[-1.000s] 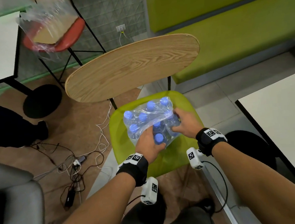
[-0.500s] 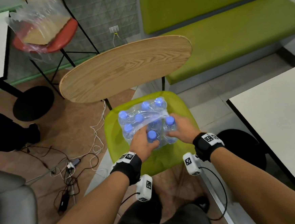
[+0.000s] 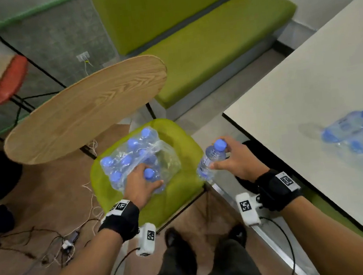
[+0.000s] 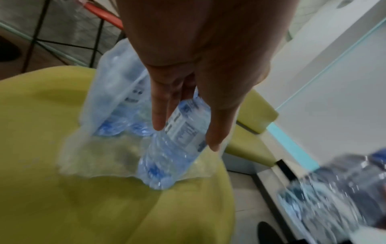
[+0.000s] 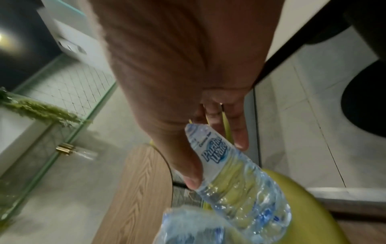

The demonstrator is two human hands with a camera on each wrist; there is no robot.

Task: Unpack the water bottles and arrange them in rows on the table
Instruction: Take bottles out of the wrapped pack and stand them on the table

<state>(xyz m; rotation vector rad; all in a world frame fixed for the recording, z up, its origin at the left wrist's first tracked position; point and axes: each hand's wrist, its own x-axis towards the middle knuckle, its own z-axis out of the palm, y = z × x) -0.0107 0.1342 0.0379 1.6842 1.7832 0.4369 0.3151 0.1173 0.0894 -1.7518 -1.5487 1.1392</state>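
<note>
A torn plastic-wrapped pack of blue-capped water bottles (image 3: 132, 156) sits on the green chair seat (image 3: 180, 193). My left hand (image 3: 142, 184) grips the top of one bottle (image 4: 177, 145) that stands at the pack's near edge, half out of the wrap. My right hand (image 3: 232, 159) holds a single bottle (image 3: 211, 158) by its neck in the air, between the chair and the white table (image 3: 303, 97); the bottle (image 5: 229, 173) hangs tilted from the fingers. Several bottles (image 3: 354, 132) stand on the table at the right, blurred.
The chair's wooden backrest (image 3: 83, 110) rises behind the pack. A green bench (image 3: 207, 42) runs along the wall. A red chair (image 3: 4, 84) with plastic wrap is at far left. Cables (image 3: 60, 240) lie on the floor. The table's black edge (image 3: 264, 150) is close to my right wrist.
My right hand has pulled one bottle out of the pack and carried it right, toward the table. My left hand has stayed on the pack and now grips a bottle's top.
</note>
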